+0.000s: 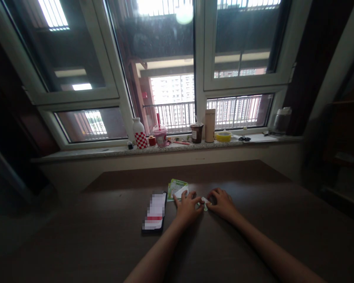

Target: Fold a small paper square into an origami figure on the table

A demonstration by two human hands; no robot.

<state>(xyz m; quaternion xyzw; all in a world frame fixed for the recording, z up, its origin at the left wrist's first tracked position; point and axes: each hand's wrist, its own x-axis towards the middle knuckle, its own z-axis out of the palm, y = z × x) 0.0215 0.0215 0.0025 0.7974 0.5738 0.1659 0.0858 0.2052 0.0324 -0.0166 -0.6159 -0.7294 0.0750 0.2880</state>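
Both my hands rest on a dark brown table [253, 236]. My left hand [187, 206] and my right hand [222, 202] have their fingers curled and pinch a small pale piece of paper [205, 202] between them, close to the tabletop. Just behind my left hand lies a small stack of green and white paper sheets [177, 188]. A phone [155, 211] lies flat to the left of my left hand, screen up.
A stone windowsill [106, 151] runs behind the table. On it stand a red-checked white bottle [139, 133], a pink lidded cup [161, 135], a dark cup [196, 133], a tall beige flask [210, 125], a yellow tape roll [223, 136], scissors [244, 138] and a jar [281, 120].
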